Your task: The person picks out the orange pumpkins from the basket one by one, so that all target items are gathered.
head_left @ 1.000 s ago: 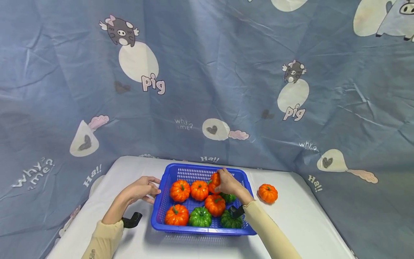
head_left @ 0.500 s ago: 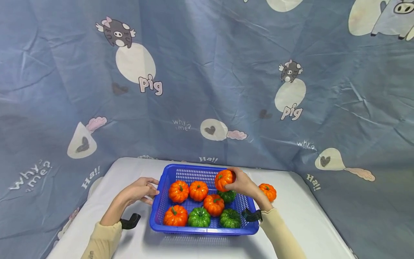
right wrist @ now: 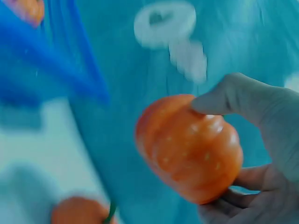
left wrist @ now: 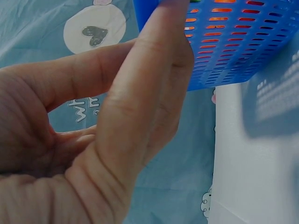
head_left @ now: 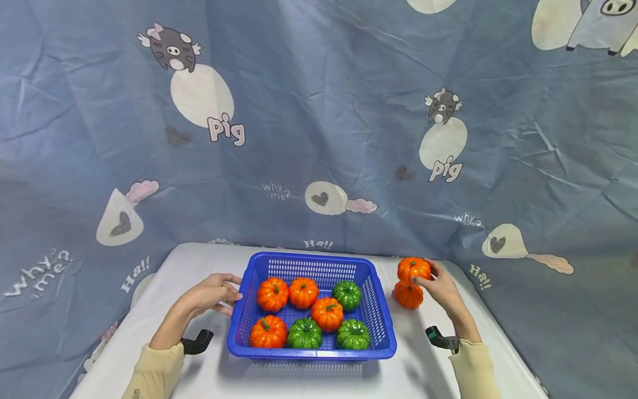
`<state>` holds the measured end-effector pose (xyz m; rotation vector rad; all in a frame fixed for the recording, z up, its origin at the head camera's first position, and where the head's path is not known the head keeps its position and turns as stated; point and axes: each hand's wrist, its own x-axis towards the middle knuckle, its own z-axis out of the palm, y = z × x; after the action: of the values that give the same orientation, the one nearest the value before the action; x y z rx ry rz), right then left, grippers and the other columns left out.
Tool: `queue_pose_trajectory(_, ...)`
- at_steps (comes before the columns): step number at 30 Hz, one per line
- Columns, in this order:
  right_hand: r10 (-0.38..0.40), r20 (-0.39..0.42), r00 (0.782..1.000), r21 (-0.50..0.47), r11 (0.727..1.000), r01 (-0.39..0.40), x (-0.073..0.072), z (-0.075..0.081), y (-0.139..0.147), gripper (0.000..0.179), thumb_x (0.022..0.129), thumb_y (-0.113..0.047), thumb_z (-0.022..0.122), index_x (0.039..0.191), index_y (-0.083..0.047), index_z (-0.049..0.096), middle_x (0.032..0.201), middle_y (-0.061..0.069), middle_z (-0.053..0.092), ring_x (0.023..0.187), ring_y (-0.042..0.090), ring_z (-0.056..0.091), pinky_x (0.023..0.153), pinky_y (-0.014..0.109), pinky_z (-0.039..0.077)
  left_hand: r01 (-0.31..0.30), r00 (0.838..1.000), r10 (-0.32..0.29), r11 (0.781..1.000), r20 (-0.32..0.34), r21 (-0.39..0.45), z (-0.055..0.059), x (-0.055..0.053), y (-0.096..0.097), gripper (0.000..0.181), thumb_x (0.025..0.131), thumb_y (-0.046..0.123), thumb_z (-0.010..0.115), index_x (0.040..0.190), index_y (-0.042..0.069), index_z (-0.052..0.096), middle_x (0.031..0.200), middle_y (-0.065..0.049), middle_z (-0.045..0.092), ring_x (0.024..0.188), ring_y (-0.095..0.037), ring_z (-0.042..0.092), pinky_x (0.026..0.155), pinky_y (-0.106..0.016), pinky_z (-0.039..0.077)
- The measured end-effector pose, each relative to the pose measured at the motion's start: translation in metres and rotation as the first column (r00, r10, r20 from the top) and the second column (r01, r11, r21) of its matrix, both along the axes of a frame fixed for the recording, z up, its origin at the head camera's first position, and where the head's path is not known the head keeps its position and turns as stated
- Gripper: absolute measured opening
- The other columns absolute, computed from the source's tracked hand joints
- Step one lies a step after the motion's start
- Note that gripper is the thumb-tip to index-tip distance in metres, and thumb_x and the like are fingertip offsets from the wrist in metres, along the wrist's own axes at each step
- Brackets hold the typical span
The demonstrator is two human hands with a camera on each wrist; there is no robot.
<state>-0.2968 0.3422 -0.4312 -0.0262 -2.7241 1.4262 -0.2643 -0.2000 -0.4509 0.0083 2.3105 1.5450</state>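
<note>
An orange toy pumpkin [head_left: 412, 270] is in my right hand [head_left: 443, 288], gripped between thumb and fingers above the table, right of the blue basket [head_left: 319, 354]. In the right wrist view, the thumb lies on top of this pumpkin [right wrist: 187, 149] and fingers curl under it. Another orange pumpkin [head_left: 408, 296] sits on the table just below and is partly hidden. My left hand [head_left: 211, 293] touches the basket's left rim, its fingers spread and slightly bent; the left wrist view shows them against the basket wall [left wrist: 224, 42].
Inside the basket lie several orange pumpkins [head_left: 327, 315] and three green ones [head_left: 347, 295]. It stands on a white table [head_left: 199, 366]. A blue printed cloth [head_left: 279, 138] hangs behind and at the sides.
My right hand has lifted an orange pumpkin out of the basket's back right and carried it right, over the one on the table. My left hand stays at the basket rim.
</note>
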Motion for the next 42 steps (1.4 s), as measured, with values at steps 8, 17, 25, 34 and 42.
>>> queue_pose_trajectory(8, -0.214, 0.085, 0.973, -0.085, 0.971, 0.222, -0.001, -0.044, 0.053, 0.082, 0.091, -0.027, 0.064, 0.151, 0.004, 0.018, 0.148, 0.031, 0.031, 0.132, 0.039, 0.037, 0.108, 0.050, 0.037, -0.001, 1.000, 0.001, 1.000, 0.000, -0.001, 0.001, 0.001, -0.001, 0.055, 0.088, 0.006, 0.061, 0.135, -0.011, 0.039, 0.102, -0.017, 0.066, 0.081, -0.022, 0.067, 0.068, -0.039, 0.061)
queue_pose_trajectory(17, -0.286, 0.071, 0.956, -0.090, 0.952, 0.292, 0.003, -0.081, 0.077, 0.082, 0.090, -0.025, 0.063, 0.148, 0.012, 0.018, 0.147, 0.037, 0.027, 0.132, 0.046, 0.034, 0.111, 0.056, 0.032, 0.001, 1.000, -0.001, 1.000, 0.009, 0.020, 0.000, 0.000, 0.000, 0.055, 0.087, 0.006, 0.061, 0.135, -0.010, 0.040, 0.100, -0.016, 0.067, 0.081, -0.022, 0.067, 0.068, -0.039, 0.061)
queue_pose_trajectory(25, -0.310, 0.115, 0.944, -0.043, 0.948, 0.316, 0.001, -0.105, 0.082, 0.083, 0.090, -0.024, 0.062, 0.147, 0.013, 0.014, 0.148, 0.039, 0.024, 0.136, 0.048, 0.028, 0.115, 0.057, 0.025, -0.001, 1.000, 0.000, 1.000, 0.005, 0.022, -0.002, 0.000, 0.000, 0.056, 0.086, 0.006, 0.061, 0.136, -0.010, 0.039, 0.100, -0.015, 0.067, 0.081, -0.022, 0.067, 0.068, -0.039, 0.061)
queue_pose_trajectory(34, -0.325, 0.064, 0.944, -0.006, 0.945, 0.326, 0.004, -0.095, 0.075, 0.092, 0.088, -0.024, 0.066, 0.147, 0.015, 0.008, 0.148, 0.040, 0.018, 0.138, 0.051, 0.021, 0.115, 0.059, 0.025, 0.016, 1.000, -0.016, 0.999, -0.003, 0.049, -0.002, 0.000, -0.001, 0.054, 0.087, 0.004, 0.060, 0.135, -0.011, 0.040, 0.098, -0.015, 0.067, 0.081, -0.021, 0.067, 0.068, -0.039, 0.061)
queue_pose_trajectory(42, -0.241, -0.087, 0.967, 0.081, 0.966, 0.248, 0.008, -0.042, 0.030, 0.082, 0.085, -0.021, 0.070, 0.146, 0.010, 0.025, 0.147, 0.033, 0.030, 0.137, 0.047, 0.029, 0.113, 0.057, 0.028, 0.015, 1.000, -0.015, 0.998, -0.004, 0.058, -0.001, 0.001, -0.001, 0.054, 0.087, 0.004, 0.060, 0.135, -0.011, 0.040, 0.098, -0.016, 0.067, 0.081, -0.022, 0.067, 0.069, -0.040, 0.061)
